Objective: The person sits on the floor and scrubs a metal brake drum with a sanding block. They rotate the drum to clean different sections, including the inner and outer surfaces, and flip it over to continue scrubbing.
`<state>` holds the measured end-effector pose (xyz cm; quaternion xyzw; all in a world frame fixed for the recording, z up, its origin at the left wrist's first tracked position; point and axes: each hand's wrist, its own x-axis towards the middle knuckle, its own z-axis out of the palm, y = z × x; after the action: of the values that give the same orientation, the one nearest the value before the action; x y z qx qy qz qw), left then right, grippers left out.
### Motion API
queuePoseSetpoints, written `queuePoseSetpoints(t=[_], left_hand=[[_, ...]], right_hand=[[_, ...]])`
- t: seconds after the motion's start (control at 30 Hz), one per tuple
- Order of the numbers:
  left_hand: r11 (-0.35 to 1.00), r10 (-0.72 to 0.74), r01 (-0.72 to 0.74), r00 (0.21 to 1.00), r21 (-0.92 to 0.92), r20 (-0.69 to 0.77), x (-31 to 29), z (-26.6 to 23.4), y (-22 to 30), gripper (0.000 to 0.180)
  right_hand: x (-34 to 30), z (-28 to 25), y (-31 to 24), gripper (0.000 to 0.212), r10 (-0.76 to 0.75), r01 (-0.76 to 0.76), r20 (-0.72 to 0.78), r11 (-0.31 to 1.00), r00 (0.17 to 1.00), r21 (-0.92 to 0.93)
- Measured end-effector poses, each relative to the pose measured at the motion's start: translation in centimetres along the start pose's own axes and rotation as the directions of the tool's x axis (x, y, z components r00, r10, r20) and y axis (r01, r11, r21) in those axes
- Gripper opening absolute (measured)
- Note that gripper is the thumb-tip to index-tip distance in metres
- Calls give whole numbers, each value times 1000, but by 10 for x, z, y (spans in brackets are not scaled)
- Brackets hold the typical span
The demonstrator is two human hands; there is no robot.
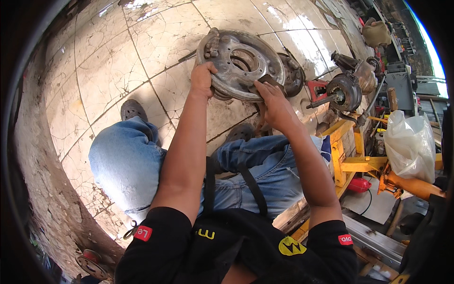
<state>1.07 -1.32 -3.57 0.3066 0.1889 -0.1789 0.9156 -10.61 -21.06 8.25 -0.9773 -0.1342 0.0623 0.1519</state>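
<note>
A round, grey metal brake backing plate with a large centre hole and several small holes is held tilted in front of me, above the tiled floor. My left hand is closed on its near left rim, with the thumb on the upper face. My right hand is at the near right edge, fingers over a dark flat piece that looks like an abrasive sheet and lies against the plate. The fingertips partly cover that piece. Below the plate, another round metal part shows at its right side.
On the right stand a hub-and-axle assembly, a red stand and a yellow metal frame. A clear plastic bag hangs over the frame. My shoes rest on the cracked tiles. A rough wall curves along the left.
</note>
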Motion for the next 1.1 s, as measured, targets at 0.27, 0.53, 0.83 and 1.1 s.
queuePoseSetpoints(t=[0.27, 0.53, 0.83, 1.1], left_hand=[[994, -95, 96, 995, -50, 38, -2, -32, -5, 22], [988, -133, 138, 988, -69, 82, 4, -40, -17, 35], [992, -93, 102, 989, -75, 111, 4, -34, -23, 36], [992, -88, 96, 992, -87, 92, 1, -27, -23, 23]], right_hand=[[-5, -3, -2, 64, -81, 77, 59, 995, 995, 68], [24, 13, -8, 48, 117, -127, -183, 991, 976, -44], [41, 19, 0, 73, 177, -167, 32, 963, 984, -214], [45, 11, -6, 68, 107, -90, 70, 974, 992, -208]])
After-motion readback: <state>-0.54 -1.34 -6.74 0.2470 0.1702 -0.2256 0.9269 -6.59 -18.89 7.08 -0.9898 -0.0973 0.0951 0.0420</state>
